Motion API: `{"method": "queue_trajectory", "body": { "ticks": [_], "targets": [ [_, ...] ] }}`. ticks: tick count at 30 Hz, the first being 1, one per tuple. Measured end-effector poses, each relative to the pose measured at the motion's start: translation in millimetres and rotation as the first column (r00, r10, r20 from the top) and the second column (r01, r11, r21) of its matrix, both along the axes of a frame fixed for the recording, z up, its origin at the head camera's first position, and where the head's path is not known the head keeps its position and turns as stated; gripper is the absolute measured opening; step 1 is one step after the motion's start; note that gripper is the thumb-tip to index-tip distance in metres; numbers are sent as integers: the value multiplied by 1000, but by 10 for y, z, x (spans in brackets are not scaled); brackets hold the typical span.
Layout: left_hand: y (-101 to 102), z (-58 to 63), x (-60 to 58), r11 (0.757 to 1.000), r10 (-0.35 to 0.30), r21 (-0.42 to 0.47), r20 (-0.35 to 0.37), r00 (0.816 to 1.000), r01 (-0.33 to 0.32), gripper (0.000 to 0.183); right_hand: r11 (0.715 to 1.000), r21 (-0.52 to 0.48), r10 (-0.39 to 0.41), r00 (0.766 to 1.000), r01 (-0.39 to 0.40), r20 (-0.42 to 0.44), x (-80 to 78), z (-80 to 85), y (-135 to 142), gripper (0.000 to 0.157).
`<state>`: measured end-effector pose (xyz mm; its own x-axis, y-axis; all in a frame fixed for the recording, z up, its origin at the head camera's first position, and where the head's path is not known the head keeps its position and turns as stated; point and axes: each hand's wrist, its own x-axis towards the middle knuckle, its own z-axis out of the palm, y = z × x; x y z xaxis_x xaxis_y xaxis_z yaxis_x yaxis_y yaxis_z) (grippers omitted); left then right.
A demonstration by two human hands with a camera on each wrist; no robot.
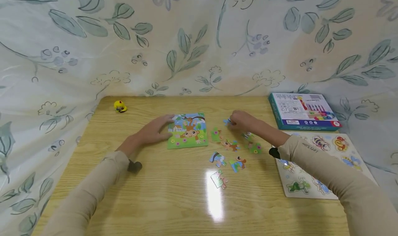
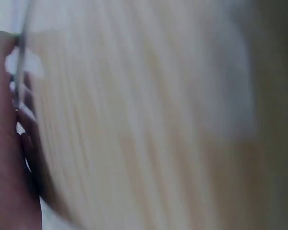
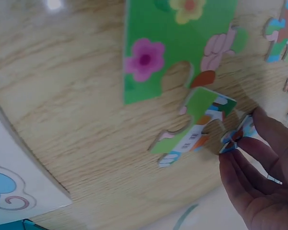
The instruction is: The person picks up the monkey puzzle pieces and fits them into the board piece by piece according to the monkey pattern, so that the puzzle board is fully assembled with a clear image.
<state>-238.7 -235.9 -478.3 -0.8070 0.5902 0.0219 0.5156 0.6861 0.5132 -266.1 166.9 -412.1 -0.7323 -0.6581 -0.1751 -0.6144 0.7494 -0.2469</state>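
A square monkey picture (image 1: 189,130), green and blue, lies flat on the table. My left hand (image 1: 155,128) rests at its left side, thumb and fingers spread along the edge. To the right of the picture, my right hand (image 1: 244,122) pinches a small blue jigsaw piece (image 3: 240,133) between thumb and fingertips, low over the table. Just beside it in the right wrist view lie a piece with a house (image 3: 194,127) and a green piece with a pink flower (image 3: 182,45). Blurred table fills most of the left wrist view, with the left hand (image 2: 9,143) at its edge.
Several loose jigsaw pieces, among them a deer-coloured one (image 1: 230,145) and a shiny one (image 1: 219,179), lie right of the picture. Further right are a boxed set (image 1: 304,111) and a white insect board (image 1: 298,177). A yellow toy (image 1: 120,106) stands back left.
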Motion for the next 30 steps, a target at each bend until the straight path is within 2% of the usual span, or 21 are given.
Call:
{"method": "queue_trajectory", "body": {
  "ticks": [3,6,13,20,30],
  "targets": [
    [0,-34,24,1000,-4,-18,-51,999,3,65,1000,7,7,1000,-7,9,-15,6,-17,38],
    [1,-53,44,999,6,-36,-72,997,-9,68,1000,10,8,999,-8,37,-38,4,-19,28],
    [20,-63,62,997,43,-56,-66,997,-47,73,999,-9,36,999,-36,30,-106,-22,23,13],
    [17,-51,103,992,16,-120,-105,994,-29,67,999,-16,53,996,-52,66,-140,10,-16,15],
    [39,-72,111,993,8,-113,-136,991,-23,72,997,63,35,989,-45,143,-217,46,-42,32]
  ]
}}
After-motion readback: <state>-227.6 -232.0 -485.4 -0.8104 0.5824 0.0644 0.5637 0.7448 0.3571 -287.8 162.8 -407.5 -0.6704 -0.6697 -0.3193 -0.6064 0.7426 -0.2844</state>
